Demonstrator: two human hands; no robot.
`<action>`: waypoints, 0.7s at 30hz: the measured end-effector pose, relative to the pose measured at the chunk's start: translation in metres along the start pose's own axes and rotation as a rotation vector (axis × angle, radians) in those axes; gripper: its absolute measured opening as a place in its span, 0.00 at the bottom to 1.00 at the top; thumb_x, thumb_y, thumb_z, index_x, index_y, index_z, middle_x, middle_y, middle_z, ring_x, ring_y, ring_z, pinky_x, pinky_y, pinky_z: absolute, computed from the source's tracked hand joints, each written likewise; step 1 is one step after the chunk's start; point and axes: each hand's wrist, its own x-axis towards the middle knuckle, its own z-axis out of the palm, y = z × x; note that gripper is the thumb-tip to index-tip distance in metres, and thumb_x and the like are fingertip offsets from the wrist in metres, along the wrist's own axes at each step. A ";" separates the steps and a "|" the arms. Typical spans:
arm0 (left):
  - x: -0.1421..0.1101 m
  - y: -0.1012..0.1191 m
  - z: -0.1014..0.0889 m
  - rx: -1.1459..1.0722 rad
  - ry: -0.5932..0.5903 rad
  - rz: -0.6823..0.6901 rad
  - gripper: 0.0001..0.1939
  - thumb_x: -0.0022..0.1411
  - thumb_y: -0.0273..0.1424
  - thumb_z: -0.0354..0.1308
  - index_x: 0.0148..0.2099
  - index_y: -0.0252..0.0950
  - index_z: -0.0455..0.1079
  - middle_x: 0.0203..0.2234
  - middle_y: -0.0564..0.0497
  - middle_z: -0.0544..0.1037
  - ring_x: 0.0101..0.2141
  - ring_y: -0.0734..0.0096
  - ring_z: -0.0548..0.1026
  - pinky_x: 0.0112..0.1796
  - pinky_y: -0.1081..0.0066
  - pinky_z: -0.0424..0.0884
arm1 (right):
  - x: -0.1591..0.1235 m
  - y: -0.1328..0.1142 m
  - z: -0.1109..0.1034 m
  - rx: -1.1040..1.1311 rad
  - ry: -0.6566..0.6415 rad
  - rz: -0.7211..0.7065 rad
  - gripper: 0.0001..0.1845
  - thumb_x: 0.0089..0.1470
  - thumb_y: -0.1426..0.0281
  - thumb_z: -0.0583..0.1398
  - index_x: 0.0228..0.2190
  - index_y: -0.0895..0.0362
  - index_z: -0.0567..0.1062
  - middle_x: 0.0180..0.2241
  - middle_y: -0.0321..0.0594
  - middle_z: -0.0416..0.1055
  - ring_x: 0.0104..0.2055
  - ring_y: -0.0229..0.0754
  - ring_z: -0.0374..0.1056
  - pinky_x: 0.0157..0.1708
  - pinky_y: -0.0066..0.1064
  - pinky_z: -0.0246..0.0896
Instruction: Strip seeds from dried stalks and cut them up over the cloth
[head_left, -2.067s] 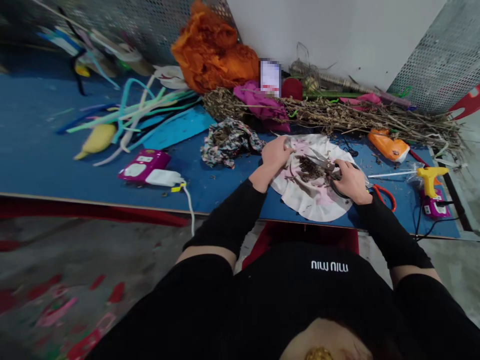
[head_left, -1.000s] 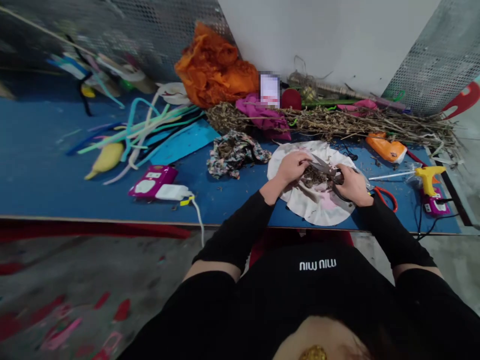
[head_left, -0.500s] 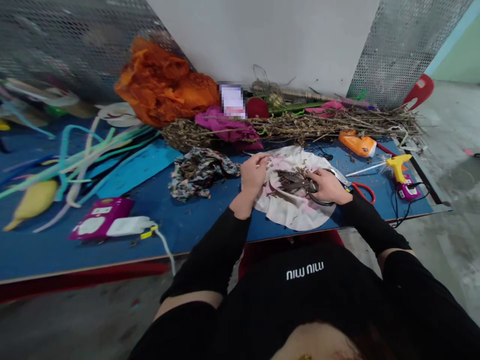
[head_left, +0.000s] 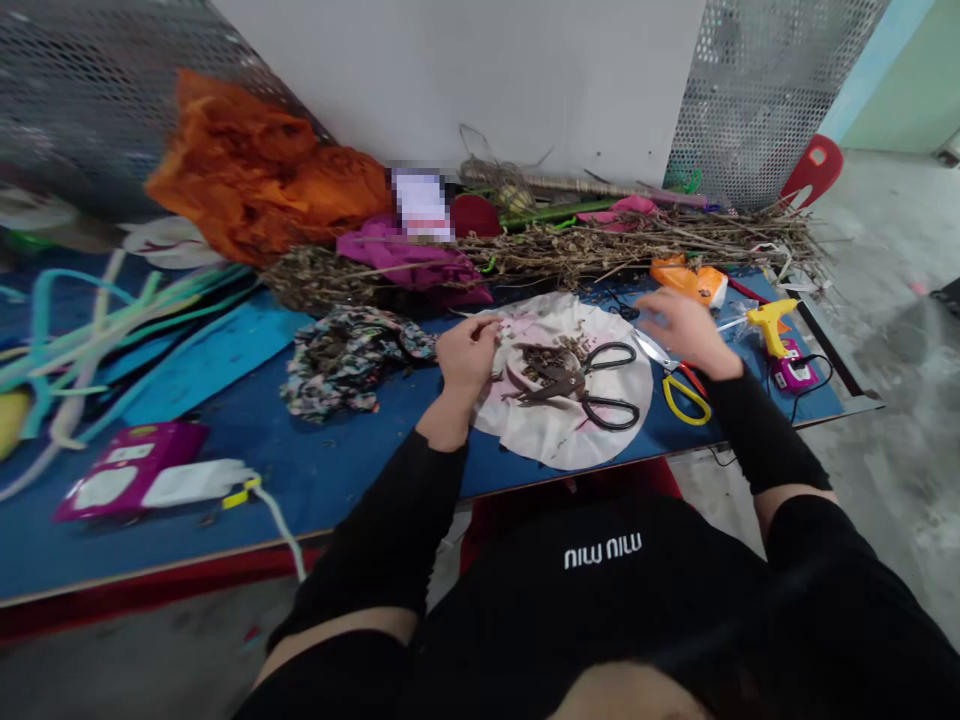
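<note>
A round white and pink cloth (head_left: 607, 440) lies spread on the blue table, with a heap of dry brown plant bits (head_left: 574, 350) on it. On the cloth rest black-handled scissors (head_left: 571, 384), blades apart, free of either hand. My left hand (head_left: 466, 355) is closed at the cloth's left edge, fingers curled in a pinch; what lies between the fingertips is hidden. Past the right edge, my right hand (head_left: 686, 325) hovers with fingers apart, slightly blurred and holding nothing. Below it lie a second pair of scissors (head_left: 679, 390) with red and yellow handles.
Dried stalks (head_left: 600, 245) run along the back, near an orange bundle (head_left: 270, 180) and magenta cloth (head_left: 412, 255). A floral cloth bundle (head_left: 345, 360) sits left. A yellow glue gun (head_left: 772, 320) stands right. A purple box (head_left: 135, 470) with a white cord is front left.
My right hand has let go of the black-handled scissors, leaving them on the cloth, and moved right. My left hand has drawn back to the cloth's left edge. The view has swung right.
</note>
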 end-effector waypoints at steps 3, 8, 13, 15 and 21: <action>0.000 0.001 0.000 -0.054 0.004 -0.020 0.20 0.62 0.37 0.55 0.47 0.32 0.83 0.37 0.43 0.86 0.36 0.59 0.84 0.41 0.67 0.76 | 0.036 0.077 -0.017 -0.289 0.093 0.317 0.18 0.63 0.66 0.55 0.45 0.57 0.83 0.44 0.53 0.77 0.46 0.54 0.72 0.46 0.41 0.65; 0.000 0.000 -0.001 0.002 -0.026 -0.005 0.20 0.62 0.38 0.56 0.48 0.34 0.84 0.35 0.44 0.86 0.38 0.57 0.84 0.43 0.65 0.75 | 0.079 0.167 -0.014 -0.462 0.030 0.476 0.20 0.59 0.75 0.52 0.41 0.63 0.83 0.44 0.63 0.79 0.48 0.59 0.73 0.46 0.45 0.65; 0.002 -0.003 -0.001 -0.021 -0.037 -0.032 0.19 0.61 0.38 0.56 0.46 0.35 0.84 0.33 0.46 0.86 0.36 0.58 0.84 0.42 0.66 0.76 | 0.090 0.183 -0.001 -0.506 -0.001 0.493 0.20 0.57 0.77 0.52 0.42 0.65 0.82 0.46 0.65 0.77 0.47 0.59 0.74 0.47 0.46 0.64; 0.002 -0.005 -0.001 -0.037 -0.033 -0.031 0.19 0.61 0.38 0.56 0.46 0.36 0.84 0.33 0.47 0.86 0.36 0.58 0.84 0.42 0.66 0.76 | 0.092 0.184 0.002 -0.532 0.014 0.486 0.21 0.58 0.77 0.52 0.45 0.66 0.81 0.48 0.66 0.76 0.47 0.58 0.75 0.48 0.45 0.63; 0.002 -0.007 0.001 -0.055 -0.055 -0.002 0.18 0.61 0.37 0.57 0.45 0.36 0.84 0.34 0.46 0.86 0.35 0.58 0.84 0.42 0.65 0.77 | 0.096 0.187 0.004 -0.583 -0.024 0.429 0.22 0.59 0.77 0.51 0.46 0.62 0.81 0.45 0.60 0.77 0.47 0.54 0.72 0.49 0.44 0.58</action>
